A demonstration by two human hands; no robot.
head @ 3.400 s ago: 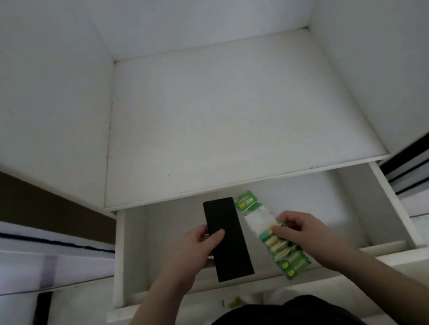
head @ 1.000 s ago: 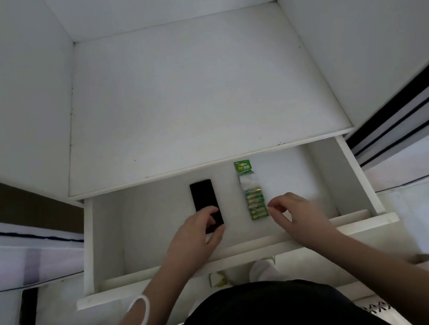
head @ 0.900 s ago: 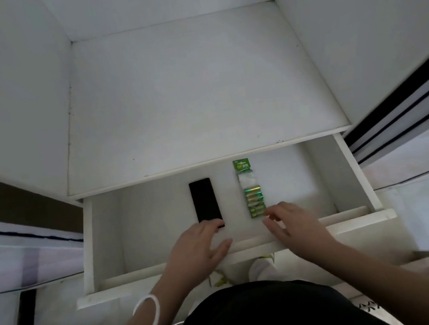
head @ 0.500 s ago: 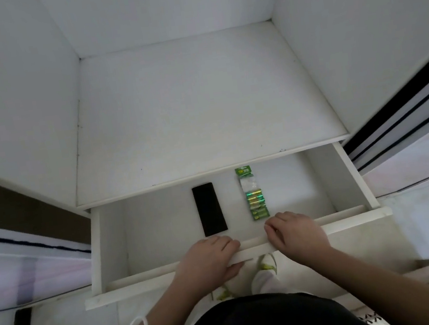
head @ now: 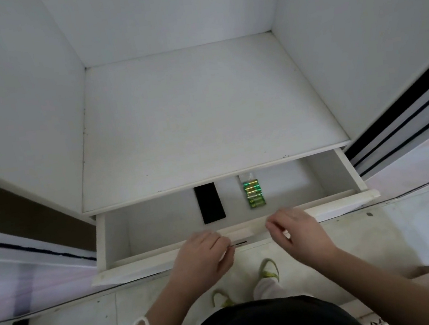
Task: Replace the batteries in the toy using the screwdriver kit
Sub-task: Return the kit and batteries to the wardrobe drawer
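Two things lie in the white drawer [head: 330,173], partly under the shelf [head: 201,114]: black case [head: 209,202] (screwdriver kit, presumably) left, battery pack [head: 253,194] just right of it, apart. My left hand [head: 203,257] and right hand [head: 297,233] sit at the drawer's front edge, fingers loosely curled; whether they grip it, I cannot tell. Green-strapped sandals [head: 268,267] below.

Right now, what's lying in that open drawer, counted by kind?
Black case: 1
Battery pack: 1
Total: 2, both on the floor of the drawer, partly tucked under the shelf edge.
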